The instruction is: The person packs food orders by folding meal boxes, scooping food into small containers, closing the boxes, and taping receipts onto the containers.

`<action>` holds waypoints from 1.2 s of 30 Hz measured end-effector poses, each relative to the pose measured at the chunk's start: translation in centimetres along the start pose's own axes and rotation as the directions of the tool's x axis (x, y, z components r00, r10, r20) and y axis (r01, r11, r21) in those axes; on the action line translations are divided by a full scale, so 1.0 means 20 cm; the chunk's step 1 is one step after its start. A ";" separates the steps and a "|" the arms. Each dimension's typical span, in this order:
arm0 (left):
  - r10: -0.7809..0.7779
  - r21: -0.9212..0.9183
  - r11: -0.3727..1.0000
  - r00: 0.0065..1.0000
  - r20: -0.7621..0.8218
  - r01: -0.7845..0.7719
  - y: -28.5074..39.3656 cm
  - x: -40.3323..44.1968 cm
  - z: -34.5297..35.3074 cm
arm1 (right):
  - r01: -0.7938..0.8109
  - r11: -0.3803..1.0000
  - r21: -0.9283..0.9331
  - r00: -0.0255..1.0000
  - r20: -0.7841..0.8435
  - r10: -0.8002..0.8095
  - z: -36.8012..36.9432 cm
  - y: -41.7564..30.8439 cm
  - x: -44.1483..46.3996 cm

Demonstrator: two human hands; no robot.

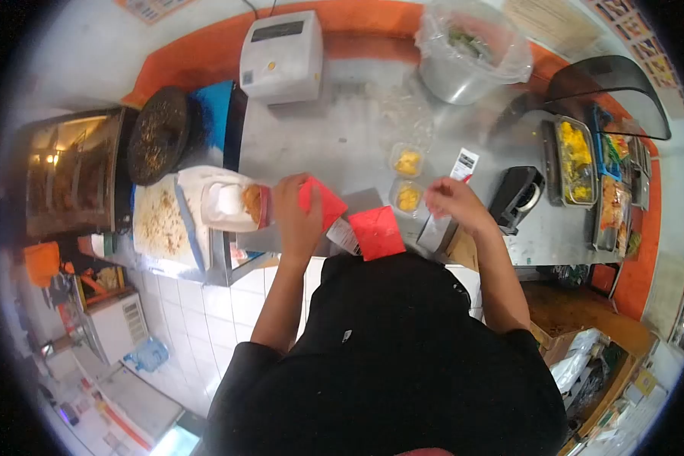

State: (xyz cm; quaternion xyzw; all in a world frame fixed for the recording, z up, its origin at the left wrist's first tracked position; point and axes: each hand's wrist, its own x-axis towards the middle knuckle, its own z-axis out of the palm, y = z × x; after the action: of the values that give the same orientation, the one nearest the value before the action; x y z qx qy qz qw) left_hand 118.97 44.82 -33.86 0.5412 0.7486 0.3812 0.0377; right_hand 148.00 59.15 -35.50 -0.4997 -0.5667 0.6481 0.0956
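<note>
The left hand (300,213) grips one red packet (327,204) by its left side, fingers bent over it, above the near part of the counter (296,144). A second red packet (377,232) lies just to the right, at the near edge, with a printed slip (343,235) showing between the two. The right hand (457,204) has its fingers drawn together; whether they pinch anything, I cannot tell. It is near two small clear tubs of yellow food, one far (407,162) and one near (408,197), both to its left. A white label (464,163) is just beyond that hand, and a black tape dispenser (517,197) stands to its right. Left of the left hand is a clear container (219,222) with something white and a browned piece of food inside. A white printer (280,64) stands at the far left of the counter, a plastic-lined pot (463,82) at the far right.
</note>
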 end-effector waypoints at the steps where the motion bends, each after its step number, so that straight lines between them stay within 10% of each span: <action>1: -0.115 -0.003 0.993 0.990 -0.081 0.115 -0.03 -0.08 -0.06 | -0.151 0.987 0.046 0.975 0.169 0.142 0.03 -0.01 -0.07; 3: -0.233 -0.011 0.972 0.960 -0.155 0.235 -0.06 -0.27 -0.12 | -0.078 0.997 -0.029 0.978 0.194 0.082 0.15 0.11 -0.15; 7: -0.587 -0.161 0.738 0.740 0.328 0.656 -0.19 -0.69 0.02 | -0.015 0.998 -0.064 0.971 0.235 0.030 0.33 0.24 -0.18; 9: -0.686 -0.387 0.231 0.431 0.586 0.893 -0.15 -0.72 0.14 | -0.116 0.992 -0.044 0.954 0.273 0.124 0.38 0.23 -0.19; 12: -0.585 -0.419 0.179 0.439 0.682 0.890 -0.19 -0.63 0.25 | 0.031 0.999 0.010 0.991 0.129 -0.032 0.48 0.20 -0.22; 14: -0.603 -0.465 0.137 0.447 0.661 0.874 -0.23 -0.67 0.32 | 0.441 0.800 -0.407 0.888 0.069 -0.454 0.53 0.15 -0.24; 28: -0.519 -0.582 0.688 0.855 0.024 0.434 0.02 -0.34 -0.03 | 0.380 0.836 -0.396 0.902 -0.042 -0.430 0.69 0.09 -0.02; 32: -0.547 -0.103 0.837 0.821 -0.162 0.537 -0.07 -0.31 0.06 | 0.445 0.790 -0.422 0.862 -0.036 -0.505 0.66 0.02 0.12; 34: -0.543 -0.023 0.832 0.804 -0.242 0.555 -0.12 -0.35 0.11 | 0.516 0.779 -0.357 0.836 0.013 -0.548 0.62 0.01 0.17; 36: -0.741 -0.671 0.320 0.618 0.264 0.669 -0.19 -0.35 0.16 | 0.582 0.760 -0.288 0.803 0.057 -0.593 0.60 0.03 0.22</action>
State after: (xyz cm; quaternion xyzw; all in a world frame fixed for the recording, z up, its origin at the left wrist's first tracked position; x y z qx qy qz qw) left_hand 120.41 40.24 -40.82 0.0814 0.6959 0.6087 0.3723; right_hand 137.06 54.41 -40.11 -0.3176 -0.7818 0.4849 0.2297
